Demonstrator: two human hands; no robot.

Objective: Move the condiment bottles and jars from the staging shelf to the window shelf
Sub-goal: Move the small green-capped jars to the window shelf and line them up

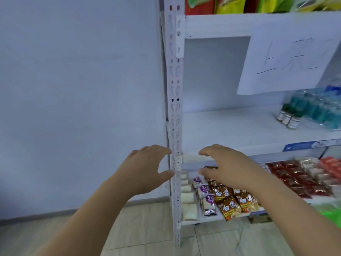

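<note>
A white metal shelf unit (239, 130) fills the right half of the view. On its middle board, at the far right, stand three small green-capped bottles (288, 116) next to teal plastic-wrapped packs (319, 109). My left hand (145, 169) hovers in front of the slotted upright post (175, 108), fingers spread and curved, holding nothing. My right hand (225, 167) hangs in front of the middle board's front edge, fingers likewise apart and empty. Both hands are well left of the bottles.
A paper sign (287, 58) hangs from the upper board. Snack bags (230, 4) fill the top shelf. Brown and purple snack packs (228, 200) and red packets (299, 178) lie on the lower board. A plain wall (73, 89) and tiled floor (147, 228) are at left.
</note>
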